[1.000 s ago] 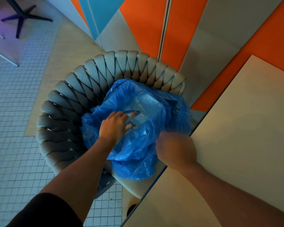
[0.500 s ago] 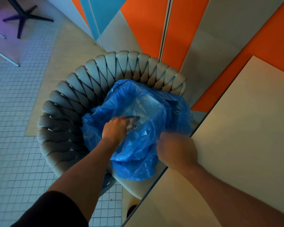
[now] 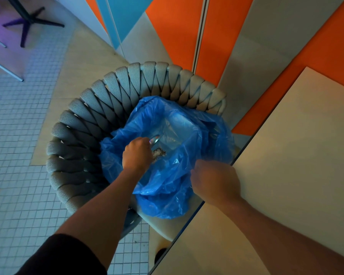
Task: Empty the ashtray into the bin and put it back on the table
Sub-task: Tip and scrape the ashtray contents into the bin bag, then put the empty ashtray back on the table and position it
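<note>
A blue plastic bin bag (image 3: pixel 167 187) lies open on the seat of a grey woven chair (image 3: pixel 99 108). My left hand (image 3: pixel 137 153) is inside the bag's mouth, closed around a small shiny ashtray (image 3: pixel 155 139), of which only the rim shows past my fingers. Grey ash (image 3: pixel 158 153) lies on the plastic just below the ashtray. My right hand (image 3: pixel 214 181) grips the bag's near right edge and holds it open, next to the corner of the beige table (image 3: pixel 298 155).
The table fills the right side, its edge running diagonally beside the chair. Orange, grey and blue wall panels (image 3: pixel 236 36) stand behind the chair. White tiled floor (image 3: pixel 14 135) spreads to the left, with a dark table base (image 3: pixel 28 18) at the far top left.
My left hand has shifted slightly within the bag with the ashtray, and the ash patch on the plastic looks a little larger. My right hand keeps its hold.
</note>
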{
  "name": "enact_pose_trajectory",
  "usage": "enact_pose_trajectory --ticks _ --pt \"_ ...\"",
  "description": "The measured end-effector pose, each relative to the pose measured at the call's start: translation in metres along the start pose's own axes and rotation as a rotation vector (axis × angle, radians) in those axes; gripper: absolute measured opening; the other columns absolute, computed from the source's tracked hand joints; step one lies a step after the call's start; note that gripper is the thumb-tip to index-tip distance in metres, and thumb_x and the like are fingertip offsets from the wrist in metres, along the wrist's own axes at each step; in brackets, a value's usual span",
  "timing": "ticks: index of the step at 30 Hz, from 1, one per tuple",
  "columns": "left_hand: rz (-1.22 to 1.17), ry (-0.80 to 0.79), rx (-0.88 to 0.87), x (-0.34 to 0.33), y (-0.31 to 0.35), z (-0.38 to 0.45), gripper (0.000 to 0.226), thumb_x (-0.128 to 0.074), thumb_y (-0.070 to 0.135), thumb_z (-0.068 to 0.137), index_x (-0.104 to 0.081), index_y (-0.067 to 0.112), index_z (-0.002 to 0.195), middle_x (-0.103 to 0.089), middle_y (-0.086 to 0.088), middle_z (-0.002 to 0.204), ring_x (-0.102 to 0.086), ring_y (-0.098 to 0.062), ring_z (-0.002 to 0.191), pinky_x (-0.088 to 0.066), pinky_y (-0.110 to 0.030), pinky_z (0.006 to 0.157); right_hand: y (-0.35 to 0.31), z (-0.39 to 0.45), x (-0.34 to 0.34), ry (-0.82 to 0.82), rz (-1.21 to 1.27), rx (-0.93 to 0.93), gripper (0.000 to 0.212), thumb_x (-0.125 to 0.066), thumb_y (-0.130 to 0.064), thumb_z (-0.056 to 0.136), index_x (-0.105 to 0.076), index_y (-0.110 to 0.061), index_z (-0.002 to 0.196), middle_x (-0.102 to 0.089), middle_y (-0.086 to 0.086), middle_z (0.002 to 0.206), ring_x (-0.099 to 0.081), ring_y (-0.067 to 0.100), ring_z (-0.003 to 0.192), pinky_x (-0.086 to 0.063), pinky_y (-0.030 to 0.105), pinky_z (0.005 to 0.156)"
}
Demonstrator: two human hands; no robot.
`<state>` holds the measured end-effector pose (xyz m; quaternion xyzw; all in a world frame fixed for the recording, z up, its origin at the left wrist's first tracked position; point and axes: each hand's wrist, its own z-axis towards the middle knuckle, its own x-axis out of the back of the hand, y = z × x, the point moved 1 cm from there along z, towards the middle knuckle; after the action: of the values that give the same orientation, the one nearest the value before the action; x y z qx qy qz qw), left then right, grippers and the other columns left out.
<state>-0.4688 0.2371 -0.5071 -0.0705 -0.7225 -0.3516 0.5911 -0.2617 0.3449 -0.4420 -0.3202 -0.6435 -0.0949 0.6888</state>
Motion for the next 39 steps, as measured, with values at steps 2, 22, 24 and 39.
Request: enact_pose_trajectory --ticks 2,22,24,39 --pt "-0.144 0.025 0.159 0.001 -0.001 0.001 0.015 -0.058 0.015 0.087 -0.064 0.009 0.074 -0.062 -0.006 0.077 -0.053 -0.025 0.070 -0.038 -0.034 0.060 0.001 0.000 -0.001 0.002 -0.004 -0.001 0.024 -0.054 -0.042 0.088 -0.062 -0.022 0.079 -0.062 -0.005 0.062 -0.055 0.012 0.054 -0.052 0.028 0.053" --pt "-0.881 0.061 0.750 0.015 0.003 -0.023 0.010 -0.076 0.015 0.083 -0.076 0.020 0.074 -0.076 -0.007 0.083 -0.074 -0.021 0.077 -0.062 -0.039 0.075 0.004 0.000 -0.008 0.066 0.080 -0.017 0.024 -0.049 -0.044 0.094 -0.053 -0.024 0.105 -0.071 -0.004 0.082 -0.066 0.017 0.069 -0.052 0.028 0.057" --pt "-0.923 0.048 0.725 0.019 0.011 -0.031 0.008 -0.075 0.014 0.083 -0.077 0.018 0.077 -0.076 -0.008 0.085 -0.074 -0.024 0.081 -0.062 -0.042 0.079 0.004 0.000 -0.007 0.098 0.147 -0.031 0.026 -0.048 -0.042 0.094 -0.052 -0.022 0.110 -0.071 -0.002 0.096 -0.068 0.021 0.078 -0.052 0.032 0.061" --pt "-0.895 -0.094 0.483 0.056 0.113 -0.108 0.007 -0.070 0.010 0.085 -0.077 0.011 0.085 -0.075 -0.014 0.085 -0.073 -0.030 0.082 -0.061 -0.046 0.081 0.031 -0.070 0.041 0.225 0.811 -0.536 0.017 -0.064 -0.016 0.087 -0.063 -0.016 0.104 -0.074 0.005 0.080 -0.070 0.022 0.074 -0.054 0.031 0.075"
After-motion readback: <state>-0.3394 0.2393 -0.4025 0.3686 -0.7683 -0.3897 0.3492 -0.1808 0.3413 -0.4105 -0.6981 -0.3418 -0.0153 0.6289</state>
